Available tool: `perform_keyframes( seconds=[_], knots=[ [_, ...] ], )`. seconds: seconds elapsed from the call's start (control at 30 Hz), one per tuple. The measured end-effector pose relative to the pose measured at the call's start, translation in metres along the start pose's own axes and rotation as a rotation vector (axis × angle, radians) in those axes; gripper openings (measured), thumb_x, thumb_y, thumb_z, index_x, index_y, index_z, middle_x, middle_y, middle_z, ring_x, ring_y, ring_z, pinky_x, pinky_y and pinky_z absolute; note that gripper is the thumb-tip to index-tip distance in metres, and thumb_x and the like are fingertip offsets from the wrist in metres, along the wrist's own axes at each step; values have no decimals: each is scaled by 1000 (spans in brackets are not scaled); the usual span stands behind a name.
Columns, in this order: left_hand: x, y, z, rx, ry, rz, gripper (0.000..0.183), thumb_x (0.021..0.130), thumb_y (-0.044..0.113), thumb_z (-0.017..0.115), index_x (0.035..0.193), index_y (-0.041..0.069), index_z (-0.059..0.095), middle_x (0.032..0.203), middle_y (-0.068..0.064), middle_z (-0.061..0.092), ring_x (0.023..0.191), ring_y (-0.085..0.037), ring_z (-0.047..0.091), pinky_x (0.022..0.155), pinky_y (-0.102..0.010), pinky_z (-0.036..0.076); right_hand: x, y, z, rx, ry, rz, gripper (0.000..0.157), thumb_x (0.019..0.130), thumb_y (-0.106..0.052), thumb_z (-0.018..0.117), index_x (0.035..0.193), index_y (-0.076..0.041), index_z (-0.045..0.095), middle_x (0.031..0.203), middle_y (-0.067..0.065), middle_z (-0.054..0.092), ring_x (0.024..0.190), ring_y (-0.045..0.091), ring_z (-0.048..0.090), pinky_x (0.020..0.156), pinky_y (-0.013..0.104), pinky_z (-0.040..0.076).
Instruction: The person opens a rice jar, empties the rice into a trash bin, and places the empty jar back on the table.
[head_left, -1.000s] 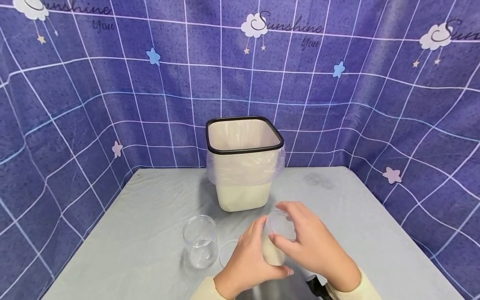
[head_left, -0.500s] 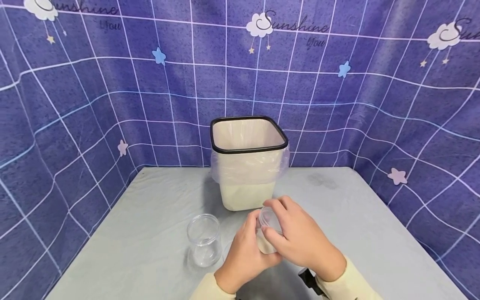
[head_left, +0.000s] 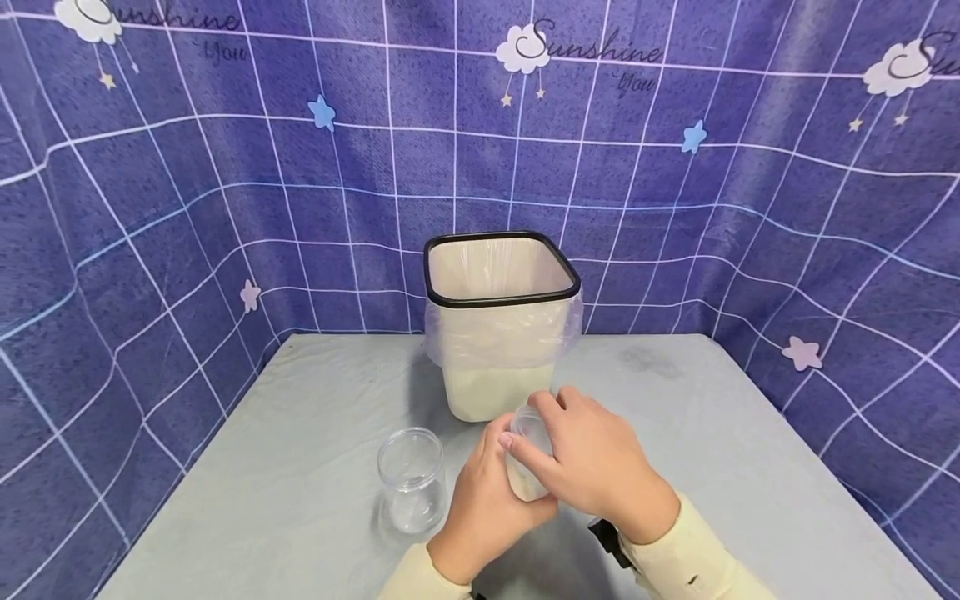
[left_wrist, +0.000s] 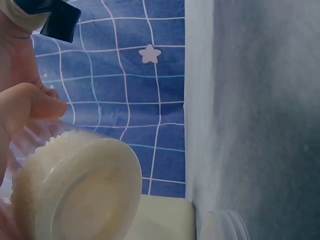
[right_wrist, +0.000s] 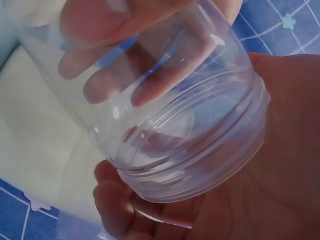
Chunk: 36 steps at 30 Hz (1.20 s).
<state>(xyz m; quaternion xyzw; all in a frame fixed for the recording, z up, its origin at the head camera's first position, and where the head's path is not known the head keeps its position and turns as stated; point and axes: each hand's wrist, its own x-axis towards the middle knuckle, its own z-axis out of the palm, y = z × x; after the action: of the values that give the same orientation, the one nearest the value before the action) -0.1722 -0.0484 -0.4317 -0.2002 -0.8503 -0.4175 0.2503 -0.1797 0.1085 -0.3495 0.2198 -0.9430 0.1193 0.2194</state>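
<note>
Both hands are busy here: the left hand wraps its fingers and thumb round the body of a clear jar, and the right hand grips the lid end from above. It looks like lid work, judging by that threaded lid nestled in the right palm, though tightening or loosening, one still moment can't say! The next move seems to call for a firm left hold while the right fingers turn squarely about the jar's axis

And the jar's lie? It's held in the air above the table, long axis tilted off upright, lid end up into the right palm, base down, pale grainy contents gathered at that base. Left of the grip stands a second clear jar, well apart; just beyond the grip, the bin
</note>
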Motion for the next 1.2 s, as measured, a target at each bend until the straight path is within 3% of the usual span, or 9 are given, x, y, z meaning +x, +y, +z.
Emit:
perform_keyframes(
  seconds=[0.17, 0.33, 0.57, 1.0, 1.2],
  knots=[
    [-1, -2, 3, 55, 38, 26, 91, 62, 30, 89, 141, 12, 48, 127, 1, 60, 98, -11, 63, 78, -32, 56, 2, 0, 0, -3, -19, 35, 62, 94, -78, 46, 109, -23, 67, 86, -3, 57, 64, 15, 55, 54, 36, 46],
    [-1, -2, 3, 50, 47, 39, 92, 62, 28, 89, 141, 9, 47, 126, -2, 61, 96, -13, 64, 77, -34, 56, 5, 1, 3, -2, -6, 14, 56, 93, -75, 51, 105, -22, 67, 87, -4, 59, 65, 15, 57, 55, 37, 48],
    [-5, -1, 0, 2, 22, -12, 93, 61, 28, 90, 142, 11, 46, 124, 1, 61, 94, -9, 62, 77, -30, 55, 5, 2, 6, 0, -8, -31, 54, 93, -74, 52, 96, -22, 64, 82, -8, 56, 65, 13, 56, 55, 34, 46],
    [-2, 0, -1, -47, 2, -8, 94, 61, 27, 91, 142, 10, 47, 121, -1, 64, 99, -9, 62, 83, -32, 56, 8, 5, 4, -6, 7, -71, 44, 91, -67, 60, 90, -23, 63, 78, -11, 51, 61, 9, 49, 52, 29, 40],
    [-5, 0, 0, -59, 6, -38, 97, 59, 28, 93, 143, 15, 46, 119, 5, 63, 99, -7, 62, 84, -31, 55, 7, 5, 4, -11, 26, -85, 44, 91, -67, 60, 87, -23, 63, 77, -11, 51, 59, 9, 49, 51, 29, 39]
  ],
)
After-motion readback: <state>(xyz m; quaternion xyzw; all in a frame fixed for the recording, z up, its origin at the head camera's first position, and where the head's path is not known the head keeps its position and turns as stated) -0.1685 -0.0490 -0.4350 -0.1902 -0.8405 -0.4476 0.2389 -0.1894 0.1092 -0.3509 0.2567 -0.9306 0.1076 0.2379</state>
